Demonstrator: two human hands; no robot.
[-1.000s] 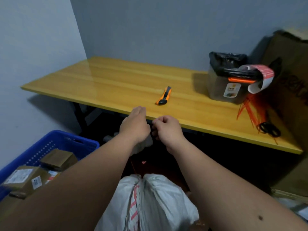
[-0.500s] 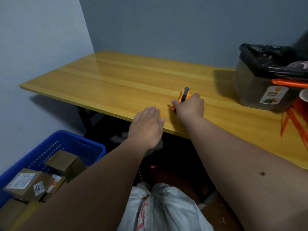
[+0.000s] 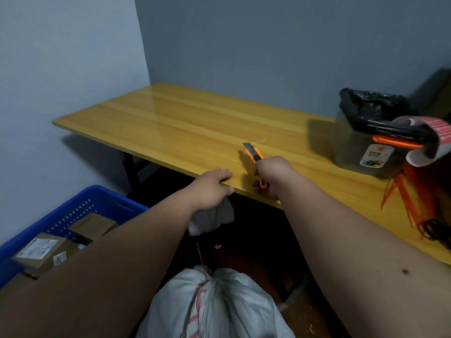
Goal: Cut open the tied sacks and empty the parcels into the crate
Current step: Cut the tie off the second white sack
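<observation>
A white tied sack (image 3: 214, 306) stands on the floor between my forearms, its neck bound with a thin orange tie (image 3: 203, 267). My left hand (image 3: 212, 189) grips the gathered top of the sack (image 3: 214, 215) just under the table's front edge. My right hand (image 3: 271, 169) grips an orange utility knife (image 3: 253, 153) above the wooden table (image 3: 183, 132), the blade end pointing away from me. The blue crate (image 3: 73, 211) at lower left holds several cardboard parcels (image 3: 44, 252).
A grey bin (image 3: 361, 142) lined with a black bag stands at the table's right end, with a roll of red-and-white tape (image 3: 436, 140) on it. Orange ties (image 3: 410, 196) and black scissors (image 3: 436, 230) lie at the right edge. Walls close the left and back.
My right hand left the sack neck, reached to the table and picked up the knife. My left hand stayed at the sack's top near the table edge.
</observation>
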